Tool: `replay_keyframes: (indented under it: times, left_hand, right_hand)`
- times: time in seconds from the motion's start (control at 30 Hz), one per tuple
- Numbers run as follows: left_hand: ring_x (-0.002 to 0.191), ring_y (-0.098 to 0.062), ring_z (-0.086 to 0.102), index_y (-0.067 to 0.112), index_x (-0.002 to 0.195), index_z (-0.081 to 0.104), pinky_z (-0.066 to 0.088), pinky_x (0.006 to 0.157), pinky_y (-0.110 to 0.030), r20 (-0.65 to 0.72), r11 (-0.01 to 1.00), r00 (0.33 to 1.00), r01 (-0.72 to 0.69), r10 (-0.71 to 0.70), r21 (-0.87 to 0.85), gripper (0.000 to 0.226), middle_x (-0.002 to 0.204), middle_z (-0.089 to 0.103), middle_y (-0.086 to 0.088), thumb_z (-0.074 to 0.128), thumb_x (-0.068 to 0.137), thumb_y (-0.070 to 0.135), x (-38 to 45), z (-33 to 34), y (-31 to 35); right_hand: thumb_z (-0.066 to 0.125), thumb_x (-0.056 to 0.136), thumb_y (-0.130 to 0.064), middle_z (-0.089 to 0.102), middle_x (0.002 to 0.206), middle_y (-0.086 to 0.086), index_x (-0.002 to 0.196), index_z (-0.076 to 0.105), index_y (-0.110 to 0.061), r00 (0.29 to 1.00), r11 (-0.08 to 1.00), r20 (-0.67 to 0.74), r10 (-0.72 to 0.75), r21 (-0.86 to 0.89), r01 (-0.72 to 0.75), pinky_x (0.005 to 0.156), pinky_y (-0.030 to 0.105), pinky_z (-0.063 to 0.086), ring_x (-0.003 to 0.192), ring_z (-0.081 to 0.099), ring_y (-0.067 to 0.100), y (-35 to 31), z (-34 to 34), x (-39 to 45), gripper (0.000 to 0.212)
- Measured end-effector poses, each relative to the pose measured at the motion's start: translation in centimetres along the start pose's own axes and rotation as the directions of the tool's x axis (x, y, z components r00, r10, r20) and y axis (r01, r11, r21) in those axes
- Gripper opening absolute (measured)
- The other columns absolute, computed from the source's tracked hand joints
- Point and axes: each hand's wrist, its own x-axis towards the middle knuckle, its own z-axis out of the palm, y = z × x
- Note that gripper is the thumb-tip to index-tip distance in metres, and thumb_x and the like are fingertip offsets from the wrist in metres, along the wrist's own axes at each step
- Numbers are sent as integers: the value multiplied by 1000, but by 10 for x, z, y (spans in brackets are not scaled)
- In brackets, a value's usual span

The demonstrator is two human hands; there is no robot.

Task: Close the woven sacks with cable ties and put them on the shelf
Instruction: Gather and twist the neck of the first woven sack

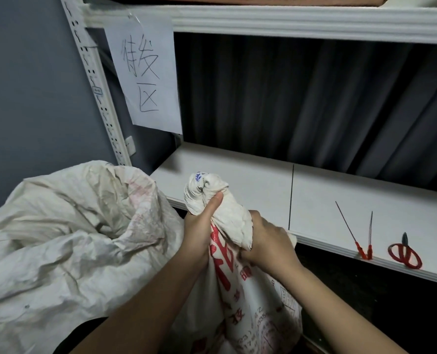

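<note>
A white woven sack (253,302) with red print stands in front of me, its neck bunched and twisted upward. My left hand (199,231) grips the neck from the left, thumb pointing up along it. My right hand (268,241) clutches the neck from the right, just below the bunched top. Two red cable ties (360,241) lie on the white shelf board (250,180) to the right, near its front edge. A second, crumpled white sack (72,226) sits open at my left.
Red-handled scissors (405,254) lie on the shelf by the ties. A paper sign (143,72) hangs from the upper shelf (288,21) at the left upright. A dark curtain (314,98) backs the shelf; a thin black seam splits the board.
</note>
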Motion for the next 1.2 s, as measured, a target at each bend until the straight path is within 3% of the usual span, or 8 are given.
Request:
replay_keyframes:
  times: [0.1, 0.2, 0.33, 0.4, 0.5, 0.7, 0.9, 1.2]
  left_hand:
    - [97, -22, 71, 11, 114, 67, 54, 91, -38, -6, 1000, 1000, -5, 5, 17, 37, 105, 74, -7, 72, 82, 28, -2, 0, 2]
    - [92, -17, 72, 12, 112, 68, 56, 80, -26, -52, 998, 998, -41, 44, 55, 30, 101, 75, -4, 69, 85, 25, -4, -2, 2]
    - [99, -18, 69, 13, 114, 67, 54, 89, -29, -25, 983, 995, -88, 93, 162, 28, 106, 73, -5, 67, 86, 19, -5, -1, 2]
    - [100, -18, 69, 14, 113, 68, 53, 93, -34, 17, 972, 994, -111, 110, 206, 26, 106, 73, -4, 66, 87, 20, -4, -4, 3]
    - [99, -19, 70, 16, 110, 69, 54, 91, -37, 163, 954, 985, -100, 56, 282, 23, 104, 74, -4, 67, 87, 21, -4, -2, 2]
    - [101, -15, 68, 17, 112, 64, 54, 86, -26, 506, 847, 850, -157, -146, 507, 35, 106, 73, -2, 67, 83, -2, -9, 2, -3]
    - [120, -12, 54, 35, 129, 36, 43, 104, -41, 265, 645, 959, -263, 96, 718, 104, 123, 58, 11, 84, 40, 59, -10, -12, -34]
    - [130, -20, 46, 25, 139, 25, 37, 108, -44, 381, 492, 899, -437, 215, 753, 106, 134, 49, 1, 73, 46, 44, -10, -8, -54]
  right_hand:
    - [79, 64, -24, 60, 95, 4, 119, 40, -16, 976, 989, -206, -68, -144, 39, 60, 31, 43, 77, 62, 23, -3, 15, -2, 68]
    - [60, 87, -33, 49, 122, -2, 134, 35, -17, 1000, 945, -23, 2, 328, 6, 81, 26, 42, 110, 54, 18, -23, 24, -11, 56]
    - [68, 66, -46, 41, 134, -11, 141, 30, -27, 954, 766, 232, -190, 643, -4, 106, 21, 35, 126, 41, 6, -18, 30, -13, 86]
    - [67, 66, -53, 53, 124, -6, 131, 43, -29, 936, 664, 310, -165, 737, -127, 98, 28, 43, 111, 52, 7, -7, 7, -11, 74]
    - [60, 79, -62, 53, 123, -9, 128, 45, -26, 993, 514, 90, 81, 850, -118, 91, 20, 43, 107, 53, 2, -3, -27, -5, 63]
    - [69, 83, -10, 74, 92, 8, 102, 67, -10, 956, 65, 291, -41, 956, -288, 72, 27, 57, 83, 70, 19, -12, -40, 5, 20]
    - [69, 67, -9, 70, 77, -1, 89, 65, -16, 973, 31, -30, 227, 999, 24, 67, 25, 53, 71, 65, 14, -25, -33, 9, 23]
    - [67, 64, -7, 65, 86, 8, 92, 64, -24, 992, -78, -32, 118, 996, 41, 81, 39, 49, 83, 62, 24, -28, -28, 3, 33]
